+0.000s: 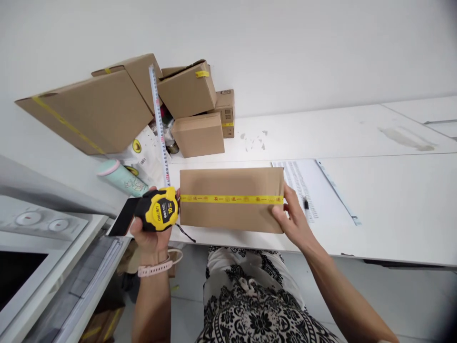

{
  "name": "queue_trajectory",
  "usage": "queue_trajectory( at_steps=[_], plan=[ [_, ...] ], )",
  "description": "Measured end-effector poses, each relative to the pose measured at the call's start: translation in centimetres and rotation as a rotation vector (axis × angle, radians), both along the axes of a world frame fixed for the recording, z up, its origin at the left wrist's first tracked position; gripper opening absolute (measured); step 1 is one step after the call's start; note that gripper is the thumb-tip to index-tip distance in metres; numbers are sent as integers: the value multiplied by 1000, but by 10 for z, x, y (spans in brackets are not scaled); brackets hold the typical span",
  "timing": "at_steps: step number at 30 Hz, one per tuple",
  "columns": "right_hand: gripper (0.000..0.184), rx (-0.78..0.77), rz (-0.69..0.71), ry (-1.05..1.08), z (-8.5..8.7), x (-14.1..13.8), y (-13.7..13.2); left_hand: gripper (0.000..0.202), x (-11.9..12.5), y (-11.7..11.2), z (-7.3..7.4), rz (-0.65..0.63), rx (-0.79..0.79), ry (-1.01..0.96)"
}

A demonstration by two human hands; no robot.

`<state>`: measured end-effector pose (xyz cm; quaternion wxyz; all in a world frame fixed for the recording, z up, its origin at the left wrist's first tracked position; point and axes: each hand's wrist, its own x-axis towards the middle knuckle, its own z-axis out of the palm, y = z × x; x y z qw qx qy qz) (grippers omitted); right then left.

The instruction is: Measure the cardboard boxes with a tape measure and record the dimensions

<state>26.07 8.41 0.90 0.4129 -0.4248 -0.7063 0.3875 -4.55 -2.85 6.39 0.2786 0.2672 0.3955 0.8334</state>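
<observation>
brown box at the white table's near edge; cannot tell if it rests there. right hand grips its right end, thumb on the upward face. left hand wrapped round tape measure, blade out, pointing away, not laid on the box. looks like measuring; next move likely calls for blade flush along an edge. case reads "deli", "10"; yellow packing tape print too small to read
</observation>
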Motion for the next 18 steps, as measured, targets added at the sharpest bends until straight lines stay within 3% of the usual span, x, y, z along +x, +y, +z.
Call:
queue_trajectory(
  at_steps=[4, 8, 11, 14, 18],
  plan=[
    [68, -159, -89, 54, 22, -7, 11, 50, 3, 7, 13, -68, 46, 63],
    [67, -188, -159, 101, 20, -24, 38, 48, 18, 5, 21, -21, 24, 99],
    [63, -131, -164, 109, 15, -40, 65, 54, 42, -13, 34, 2, -28, 116],
    [62, -34, -176, 75, 18, -52, 87, 57, 62, -40, 45, -167, -221, 28],
    [51, 122, -183, 32, 30, -57, 108, 63, 66, -65, 42, -469, -485, -113]
  ],
)
